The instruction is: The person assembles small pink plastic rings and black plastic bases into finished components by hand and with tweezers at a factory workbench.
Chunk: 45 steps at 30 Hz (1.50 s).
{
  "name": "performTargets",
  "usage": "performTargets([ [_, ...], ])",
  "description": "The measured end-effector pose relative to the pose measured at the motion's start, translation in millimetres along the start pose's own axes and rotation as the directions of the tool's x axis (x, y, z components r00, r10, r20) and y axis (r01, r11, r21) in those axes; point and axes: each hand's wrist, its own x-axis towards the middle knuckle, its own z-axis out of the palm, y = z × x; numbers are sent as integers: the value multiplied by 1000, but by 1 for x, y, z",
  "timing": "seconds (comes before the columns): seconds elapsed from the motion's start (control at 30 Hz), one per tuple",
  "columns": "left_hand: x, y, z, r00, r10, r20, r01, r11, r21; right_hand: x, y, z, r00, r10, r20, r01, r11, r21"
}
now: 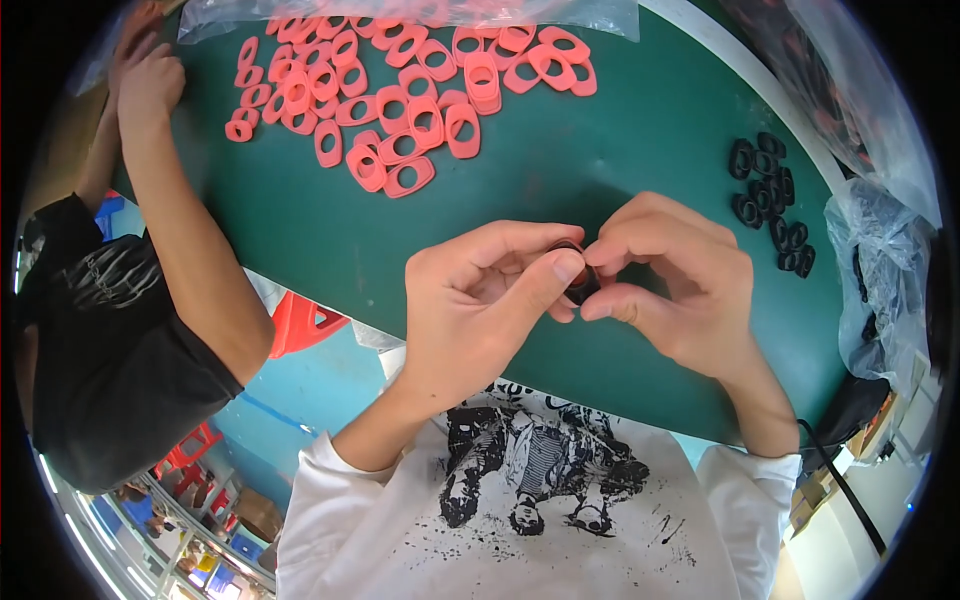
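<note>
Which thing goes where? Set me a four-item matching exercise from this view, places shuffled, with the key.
1. Pink pieces
2. Loose black pieces
3. Dark piece
4. Nearest red stool

A. Near right edge of green table
B. Between left hand and right hand
C. Against blue floor, at left
D. Across the table's far side

Pairs: 1-D, 2-A, 3-B, 4-C

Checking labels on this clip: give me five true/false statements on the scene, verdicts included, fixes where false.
1. The left hand and right hand are both on one small dark piece. True.
2. The pink rings lie right of the black rings. False: they lie to the left.
3. The tabletop is green. True.
4. The wearer's shirt is plain black. False: white with a dark print.
5. Another person's arm shows at the left. True.
</note>
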Motion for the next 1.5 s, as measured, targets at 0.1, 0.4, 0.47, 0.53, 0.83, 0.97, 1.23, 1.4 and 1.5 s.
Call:
performTargets([
  [0.1, 0, 0, -2, 1000, -7, -22, 7, 1000, 14, 0, 1, 3, 1000, 9, -12, -9, 1000, 9],
  [0.4, -1, -5, 1, 997, 26, -78, -21, 998, 65, -6, 7, 12, 993, 35, -110, -23, 993, 115],
  [0.47, -2, -4, 2, 996, 29, -82, -24, 997, 68, -6, 6, 12, 993, 42, -107, -29, 993, 113],
  [0.53, -2, -3, 2, 996, 2, -86, 2, 999, 42, -6, 6, 11, 995, 40, -87, -31, 994, 105],
  [0.83, 0, -1, 4, 997, -7, -71, 10, 999, 45, -2, 9, 2, 995, -101, 20, 102, 994, -43],
  [0.97, 1, -1, 2, 998, -18, -64, 20, 999, 39, -5, 12, 11, 999, -6, -37, 11, 990, 142],
  [1.23, 3, 1, 3, 996, -48, -79, 48, 999, 8, -3, 8, 13, 989, -19, -144, 36, 992, 122],
  [1.4, 4, 3, 5, 994, -56, -92, 59, 998, 23, -5, 11, 7, 990, -140, -35, 133, 980, -151],
  [1.5, 4, 5, 3, 994, -75, -80, 77, 997, 24, -8, 13, 13, 985, -115, -130, 105, 991, -81],
])
